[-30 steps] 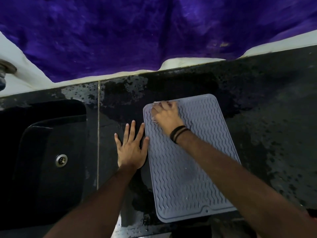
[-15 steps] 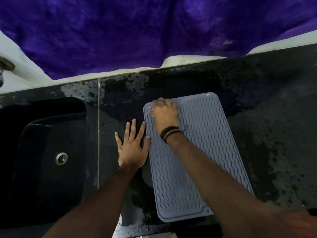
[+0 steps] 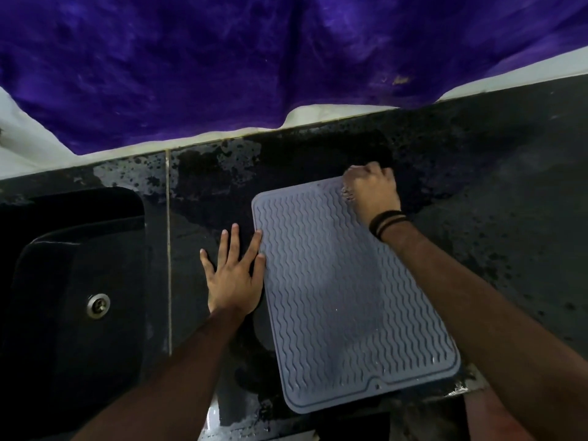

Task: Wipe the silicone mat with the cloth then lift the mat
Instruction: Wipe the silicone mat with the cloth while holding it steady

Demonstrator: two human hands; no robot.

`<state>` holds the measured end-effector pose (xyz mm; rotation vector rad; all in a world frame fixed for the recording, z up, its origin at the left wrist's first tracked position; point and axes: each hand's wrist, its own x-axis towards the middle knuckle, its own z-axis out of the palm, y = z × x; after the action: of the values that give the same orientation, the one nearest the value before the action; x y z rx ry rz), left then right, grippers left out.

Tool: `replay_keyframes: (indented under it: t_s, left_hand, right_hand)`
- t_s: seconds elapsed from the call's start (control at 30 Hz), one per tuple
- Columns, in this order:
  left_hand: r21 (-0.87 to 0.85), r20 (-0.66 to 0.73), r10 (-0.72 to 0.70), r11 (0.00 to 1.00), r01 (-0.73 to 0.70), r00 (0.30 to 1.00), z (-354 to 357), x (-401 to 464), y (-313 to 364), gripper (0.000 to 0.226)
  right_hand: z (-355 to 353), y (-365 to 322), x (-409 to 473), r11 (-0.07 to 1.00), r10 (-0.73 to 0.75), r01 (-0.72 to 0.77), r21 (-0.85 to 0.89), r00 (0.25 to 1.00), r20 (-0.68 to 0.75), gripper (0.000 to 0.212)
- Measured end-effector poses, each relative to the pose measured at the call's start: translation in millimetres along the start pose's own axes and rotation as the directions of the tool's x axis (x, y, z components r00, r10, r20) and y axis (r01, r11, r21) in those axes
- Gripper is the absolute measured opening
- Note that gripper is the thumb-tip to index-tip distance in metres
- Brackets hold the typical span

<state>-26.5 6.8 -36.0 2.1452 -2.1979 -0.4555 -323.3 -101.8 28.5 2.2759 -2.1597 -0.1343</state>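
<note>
A grey silicone mat [image 3: 334,281] with a wavy ribbed pattern lies flat on the wet black counter [image 3: 493,202]. My right hand [image 3: 372,192] is curled into a fist at the mat's far right corner. A small pale bit of cloth [image 3: 346,194] peeks out under its fingers; the rest of the cloth is hidden. My left hand [image 3: 234,275] lies flat on the counter with fingers spread, holding nothing. Its index finger and thumb touch the mat's left edge.
A black sink [image 3: 63,281] with a metal drain [image 3: 98,306] sits to the left. Purple fabric [image 3: 254,58] hangs along the wall behind the counter. The mat's near edge reaches the counter's front edge. Water spots cover the counter on the right.
My right hand has slid with the cloth from the mat's far left corner across to its far right corner. My left hand has stayed beside the mat's left edge.
</note>
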Motion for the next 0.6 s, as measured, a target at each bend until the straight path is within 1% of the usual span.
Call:
replay_keyframes:
  t_s: [0.1, 0.17, 0.2, 0.27, 0.33, 0.4, 0.43, 0.5, 0.6]
  left_hand:
    - [-0.004, -0.012, -0.001, 1.0, 0.001, 1.0, 2.1, 0.5, -0.7, 0.059]
    - [-0.006, -0.024, 0.009, 1.0, -0.01, 1.0, 4.0, 1.2, -1.6, 0.059]
    - [-0.007, -0.031, 0.014, 1.0, -0.015, 0.999, 5.0, 1.3, -2.3, 0.058]
    - [0.0, -0.038, 0.016, 1.0, -0.016, 0.999, 6.7, 2.0, -3.5, 0.058]
    - [0.003, -0.038, 0.011, 1.0, -0.011, 0.999, 7.4, 2.4, -4.6, 0.058]
    - [-0.001, -0.044, 0.006, 1.0, -0.006, 0.999, 7.5, 2.5, -4.7, 0.059]
    - [-0.008, -0.044, 0.004, 1.0, -0.004, 0.999, 7.1, 3.0, -4.6, 0.059]
    - [-0.021, -0.04, 0.002, 1.0, -0.003, 0.999, 6.0, 2.9, -3.8, 0.059]
    - [-0.021, -0.045, 0.003, 1.0, -0.004, 0.999, 4.5, 1.3, -2.0, 0.06]
  right_hand:
    - [-2.8, -5.1, 3.7, 0.987, 0.157, -0.157, 0.036, 0.987, 0.013, 0.037]
    - [-8.9, -31.9, 7.8, 0.978, 0.194, -0.196, 0.068, 0.98, 0.039, 0.034]
    - [-11.9, -50.5, 9.5, 0.978, 0.181, -0.185, 0.093, 0.982, 0.052, 0.035]
    - [-16.2, -94.5, 9.2, 0.977, 0.097, -0.104, 0.189, 0.994, 0.042, 0.038]
    - [-14.6, -136.2, 4.4, 0.96, -0.032, 0.034, 0.278, 0.999, -0.012, 0.039]
    - [-8.4, -155.4, 0.5, 0.956, -0.159, 0.167, 0.241, 0.986, -0.05, 0.041]
    - [-5.4, -152.6, 0.3, 0.955, -0.201, 0.209, 0.21, 0.978, -0.057, 0.044]
    - [-1.3, -129.1, 0.8, 0.956, -0.235, 0.242, 0.168, 0.97, -0.063, 0.051]
    - [2.3, -70.4, -0.2, 0.972, -0.229, 0.231, 0.039, 0.972, -0.052, 0.049]
